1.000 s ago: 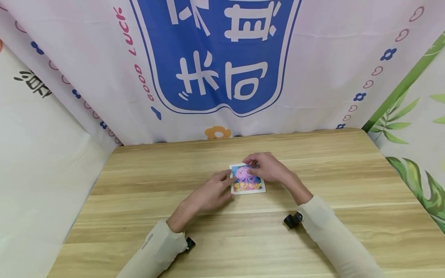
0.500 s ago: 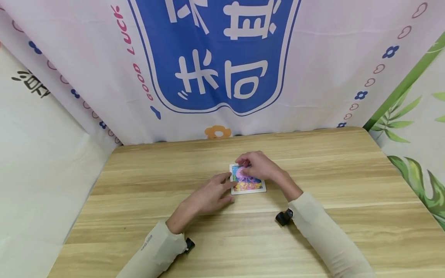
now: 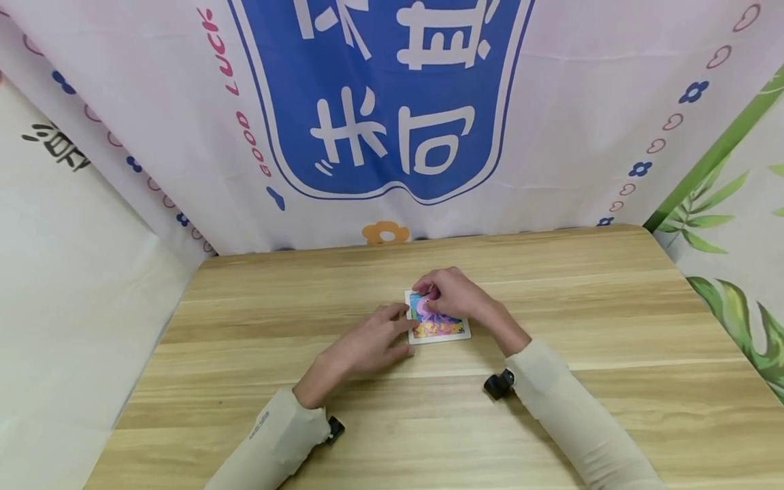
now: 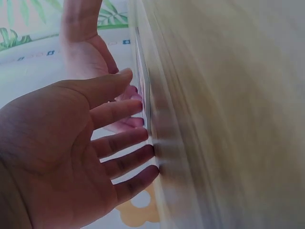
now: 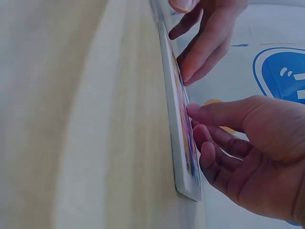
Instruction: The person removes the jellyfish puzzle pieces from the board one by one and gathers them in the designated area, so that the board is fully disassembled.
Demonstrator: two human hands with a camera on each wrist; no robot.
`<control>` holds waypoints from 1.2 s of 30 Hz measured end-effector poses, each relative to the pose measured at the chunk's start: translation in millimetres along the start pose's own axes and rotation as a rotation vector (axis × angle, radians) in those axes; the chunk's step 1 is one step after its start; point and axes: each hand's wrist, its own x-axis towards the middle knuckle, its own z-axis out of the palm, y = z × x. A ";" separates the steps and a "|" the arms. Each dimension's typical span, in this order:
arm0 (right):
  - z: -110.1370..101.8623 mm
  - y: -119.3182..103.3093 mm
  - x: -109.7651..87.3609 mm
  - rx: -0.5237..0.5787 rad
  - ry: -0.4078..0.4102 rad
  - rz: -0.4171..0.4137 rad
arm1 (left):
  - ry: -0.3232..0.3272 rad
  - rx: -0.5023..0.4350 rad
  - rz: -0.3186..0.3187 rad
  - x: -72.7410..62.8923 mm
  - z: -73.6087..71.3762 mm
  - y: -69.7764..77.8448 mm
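A small square white-bordered picture board lies flat on the wooden table, printed with a pink jellyfish over blue, with yellow and pink along its bottom. My left hand rests at its left edge; in the left wrist view the fingers of that left hand are spread and nearly straight, tips down at the table and board edge. From the far right side, my right hand reaches over the board. In the right wrist view this right hand has its thumb tip on the picture and its fingers loosely bent, nothing visible between them. It covers the upper right of the picture.
The wooden table ends at the back against a white cloth banner with a blue emblem. A dark wrist camera sits under the right sleeve, and another dark camera under the left one.
My right hand has shifted left across the picture, its thumb now over the jellyfish's face, and it stays nearly still in the last half second. My left hand remains at the left edge.
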 end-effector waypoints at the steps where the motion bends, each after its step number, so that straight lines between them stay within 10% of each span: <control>1: -0.2 -0.4 0.5 0.004 0.000 0.004 | 0.003 -0.004 0.006 1.2 -0.8 -0.9; 36: 2.0 -3.0 11.2 0.029 -0.017 0.051 | -0.054 0.038 -0.064 7.3 -9.1 0.1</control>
